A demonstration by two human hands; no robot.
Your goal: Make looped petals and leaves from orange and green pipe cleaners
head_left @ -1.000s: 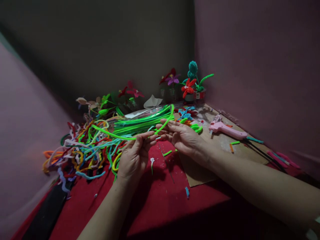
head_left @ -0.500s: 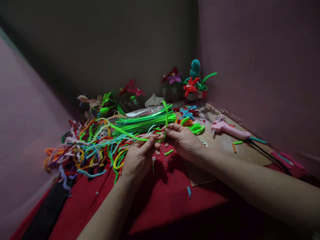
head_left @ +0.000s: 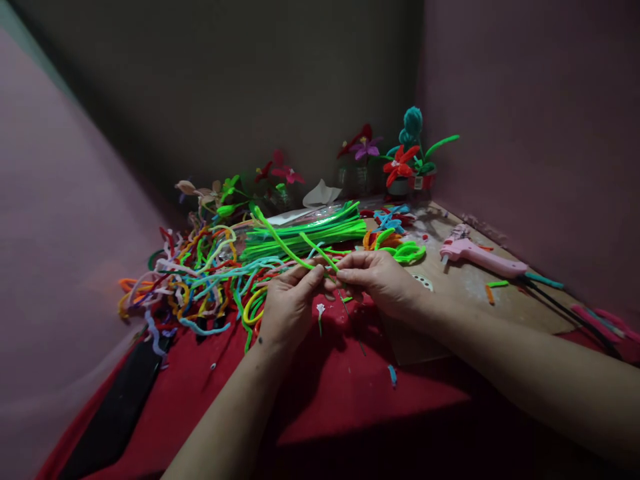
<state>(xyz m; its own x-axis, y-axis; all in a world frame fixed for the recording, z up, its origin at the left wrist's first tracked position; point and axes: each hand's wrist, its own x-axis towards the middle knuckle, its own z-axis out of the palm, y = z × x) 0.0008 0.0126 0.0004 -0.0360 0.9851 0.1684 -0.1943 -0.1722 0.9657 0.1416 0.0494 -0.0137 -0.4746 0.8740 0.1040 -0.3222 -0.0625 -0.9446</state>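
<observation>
A bright green pipe cleaner (head_left: 280,241) is pinched between the thumb and fingers of my left hand (head_left: 293,297), one end rising up and to the left. My right hand (head_left: 383,280) pinches the same strand or another green one, whose upright end (head_left: 317,250) leans left between the hands. The fingertips are close together, and the part between them is mostly hidden. Behind the hands lies a bundle of green pipe cleaners (head_left: 315,233). Below them, a small white-tipped green stem (head_left: 321,317) rests on the red cloth (head_left: 345,407).
Tangled coloured pipe cleaners (head_left: 200,280) lie at left, near a black object (head_left: 117,400). A pink glue gun (head_left: 485,257) is on a board (head_left: 460,293) at right, with green loops (head_left: 406,252) behind my right hand. Fuzzy flowers (head_left: 400,165) stand at the back.
The view has shifted, so the scene sits further right. The green strand's left part now points up more steeply, and the end by my right hand has tilted left and dropped lower.
</observation>
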